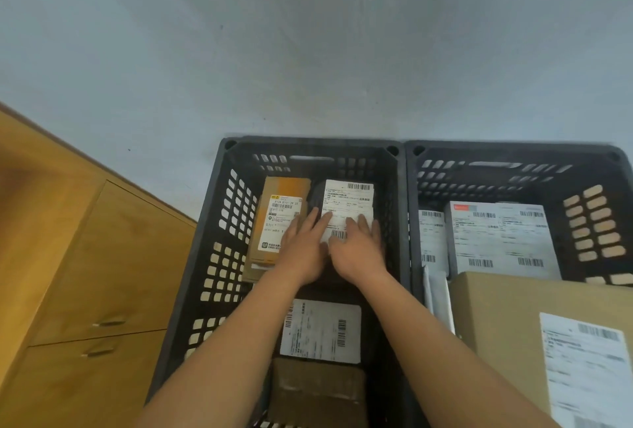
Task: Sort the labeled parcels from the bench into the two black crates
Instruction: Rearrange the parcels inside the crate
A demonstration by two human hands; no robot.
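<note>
Two black crates stand side by side on the floor, the left crate [219, 256] and the right crate [589, 174]. Both my hands reach into the left crate. My left hand [303, 246] and my right hand [358, 248] lie flat with straight fingers on a dark parcel with a white label [349, 200] at the crate's far end. Beside it on the left lies a brown box with a yellow-marked label [281, 218]. Nearer to me in the same crate are a dark parcel with a white label [322, 331] and a brown parcel [318, 390].
The right crate holds white labeled parcels [500, 239] and a large brown carton with a label [507, 318] on top near me. A wooden cabinet with drawers [85, 273] stands at the left. Grey floor [308, 51] lies beyond the crates.
</note>
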